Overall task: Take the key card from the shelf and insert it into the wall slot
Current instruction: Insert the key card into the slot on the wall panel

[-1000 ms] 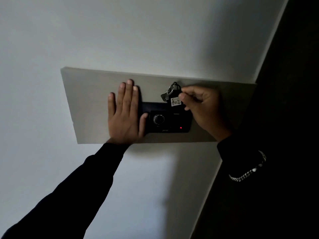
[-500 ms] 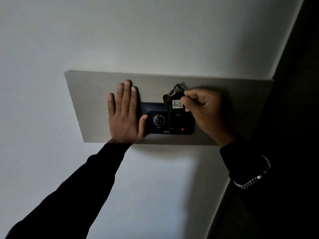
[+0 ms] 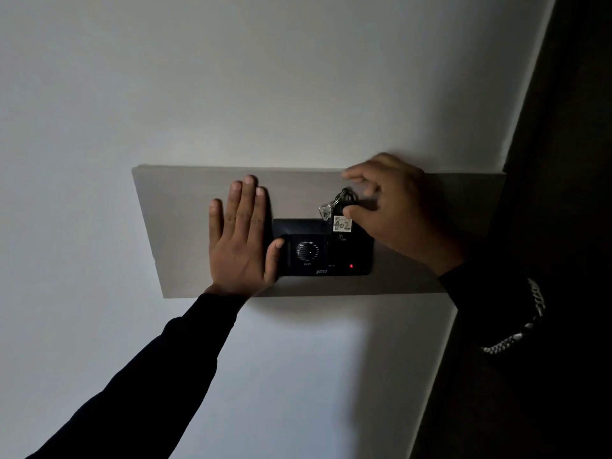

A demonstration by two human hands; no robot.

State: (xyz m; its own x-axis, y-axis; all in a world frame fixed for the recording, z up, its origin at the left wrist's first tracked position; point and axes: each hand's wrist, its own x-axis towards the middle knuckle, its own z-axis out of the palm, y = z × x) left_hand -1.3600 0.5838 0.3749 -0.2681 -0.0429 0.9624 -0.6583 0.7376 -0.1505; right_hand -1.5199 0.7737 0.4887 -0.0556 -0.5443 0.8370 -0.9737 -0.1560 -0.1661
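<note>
Key card [image 3: 341, 225] tagged 402 sits upright in black wall slot unit [image 3: 323, 248], probably light, stiff, slick; right hand [image 3: 394, 210] pinches its top edge by dangling keyring [image 3: 344, 197], left hand [image 3: 240, 240] spread flat beside.

The grey rectangular wall panel [image 3: 185, 226] is bare along its left part and along the strip under the black plastic switch unit [image 3: 323, 248]; a hand could pass there freely. The left hand [image 3: 240, 240] lies flat on the panel, its thumb touching the unit's left edge, so that side is blocked. The right hand [image 3: 394, 213] covers the unit's upper right corner and the panel beside it, fingers spread. A metal key ring with a white "402" tag [image 3: 341, 213] hangs over the unit's top edge. The white wall [image 3: 265, 77] above is open; a dark wall edge [image 3: 563, 160] closes off the right.
</note>
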